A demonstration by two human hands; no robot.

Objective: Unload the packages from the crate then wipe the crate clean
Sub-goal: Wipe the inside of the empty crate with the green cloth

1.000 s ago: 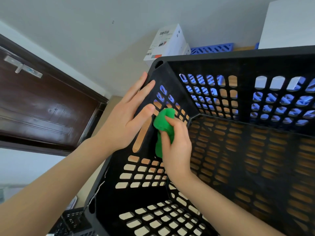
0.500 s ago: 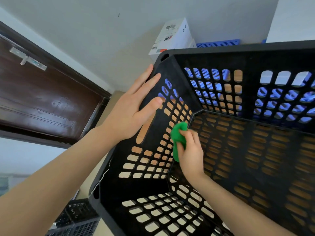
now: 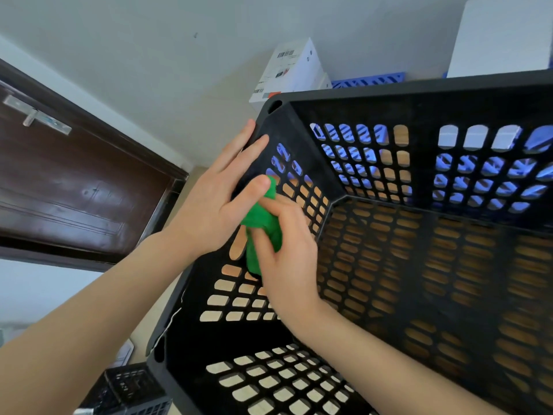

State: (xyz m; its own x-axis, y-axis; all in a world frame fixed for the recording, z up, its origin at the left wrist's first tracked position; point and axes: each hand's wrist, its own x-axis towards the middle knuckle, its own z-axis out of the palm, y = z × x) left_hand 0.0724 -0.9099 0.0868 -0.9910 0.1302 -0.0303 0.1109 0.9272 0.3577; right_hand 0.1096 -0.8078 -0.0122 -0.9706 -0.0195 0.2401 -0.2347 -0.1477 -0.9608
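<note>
Two hands: both work at the left wall of the black crate point(image 3: 419, 97); bare forearms reach in from the lower edge of the view.
Right hand point(image 3: 288, 265): inside the crate; fingers curled round a bunched green cloth point(image 3: 263, 223), grasping it and pressing it on the wall's inner face; a fold of cloth hangs below the thumb.
Left hand point(image 3: 214, 205): fingers straight and released, laid flat on the outer face and rim of the same wall; fingertips just short of the far corner; thumb crosses the rim, its tip in front of the cloth's top, just above the right fingers; whether thumb and cloth touch cannot be told.
Crate: slotted walls and floor; open side toward the camera; a wood-coloured surface shows through the slots beyond the right fingers.
Lower left: smaller dark slotted crate point(image 3: 128, 387), well below the left wrist.
Beyond the left fingertips: white box point(image 3: 294, 70) with printed labels, just behind the crate's far corner; blue slotted crate point(image 3: 368, 82) beside it; second white box point(image 3: 502, 37) further right.
Far left: dark brown door point(image 3: 74, 190) with a metal handle point(image 3: 39, 118); pale wall above.
</note>
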